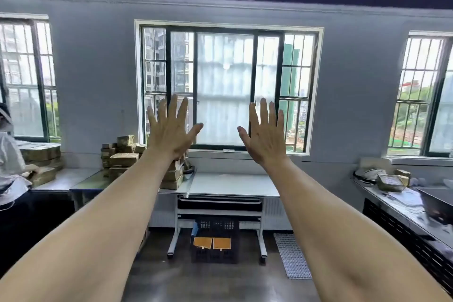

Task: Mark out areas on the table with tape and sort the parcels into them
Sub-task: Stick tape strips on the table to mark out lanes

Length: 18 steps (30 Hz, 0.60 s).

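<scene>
Both arms are stretched out, left hand and right hand spread wide, holding nothing. The parcels sit stacked on the table, well ahead. No tape in sight; a careless pull could topple the stack.

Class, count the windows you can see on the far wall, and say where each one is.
3. One window is in the middle, behind the raised hands; a second is at the left edge, partly cut off; a third is at the right edge. More may lie outside the view.
</scene>
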Each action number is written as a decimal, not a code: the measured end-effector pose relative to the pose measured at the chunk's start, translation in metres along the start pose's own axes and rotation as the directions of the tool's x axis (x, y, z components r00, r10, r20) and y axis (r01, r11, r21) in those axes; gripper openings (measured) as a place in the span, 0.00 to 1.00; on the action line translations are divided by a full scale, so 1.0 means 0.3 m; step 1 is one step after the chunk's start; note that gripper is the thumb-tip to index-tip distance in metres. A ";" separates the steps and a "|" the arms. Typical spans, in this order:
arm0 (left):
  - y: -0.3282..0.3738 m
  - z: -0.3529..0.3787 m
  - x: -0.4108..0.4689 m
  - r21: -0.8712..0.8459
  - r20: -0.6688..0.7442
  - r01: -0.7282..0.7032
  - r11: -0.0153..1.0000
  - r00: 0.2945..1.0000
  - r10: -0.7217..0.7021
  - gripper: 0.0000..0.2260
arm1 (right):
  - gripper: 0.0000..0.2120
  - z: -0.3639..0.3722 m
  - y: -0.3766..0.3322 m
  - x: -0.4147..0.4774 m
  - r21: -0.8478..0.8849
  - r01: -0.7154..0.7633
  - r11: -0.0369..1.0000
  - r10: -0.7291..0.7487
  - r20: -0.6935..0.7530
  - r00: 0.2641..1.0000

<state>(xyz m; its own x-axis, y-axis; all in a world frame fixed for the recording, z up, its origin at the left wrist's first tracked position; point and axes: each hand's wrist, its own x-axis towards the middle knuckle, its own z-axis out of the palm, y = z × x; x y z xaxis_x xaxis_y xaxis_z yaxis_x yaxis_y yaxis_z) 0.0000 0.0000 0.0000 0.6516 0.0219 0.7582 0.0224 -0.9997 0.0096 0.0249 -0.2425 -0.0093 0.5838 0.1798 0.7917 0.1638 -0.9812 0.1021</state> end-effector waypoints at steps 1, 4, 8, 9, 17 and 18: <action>0.007 0.027 0.024 0.013 0.010 0.005 1.000 1.000 -0.005 0.37 | 0.34 0.033 0.010 0.020 -0.012 -0.006 1.000 0.006 0.004 1.000; 0.004 0.150 0.103 0.052 -0.001 -0.001 0.999 1.000 0.001 0.37 | 0.34 0.154 0.040 0.081 -0.011 -0.012 1.000 0.012 0.029 1.000; -0.005 0.320 0.219 0.058 0.008 -0.020 0.998 1.000 0.020 0.38 | 0.33 0.333 0.039 0.173 -0.001 0.015 1.000 -0.015 0.045 0.999; -0.009 0.368 0.253 0.055 0.013 -0.022 0.998 1.000 0.022 0.38 | 0.33 0.382 0.038 0.202 -0.002 0.014 1.000 -0.014 0.051 0.999; -0.150 0.695 0.511 0.049 0.031 -0.035 0.998 0.999 0.033 0.37 | 0.33 0.750 -0.031 0.433 -0.038 -0.033 0.999 0.035 0.065 0.997; -0.169 0.728 0.541 0.063 0.039 -0.036 0.997 0.999 0.034 0.37 | 0.33 0.784 -0.041 0.463 -0.054 -0.035 0.998 0.039 0.076 0.996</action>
<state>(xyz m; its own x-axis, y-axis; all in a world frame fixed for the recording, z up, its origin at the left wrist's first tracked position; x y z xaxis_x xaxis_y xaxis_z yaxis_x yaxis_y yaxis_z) 0.2701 0.0566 -0.0198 0.6812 -0.0115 0.7320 0.0461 -0.9972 -0.0586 0.2910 -0.1888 -0.0422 0.6482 0.1463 0.7473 0.1000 -0.9892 0.1070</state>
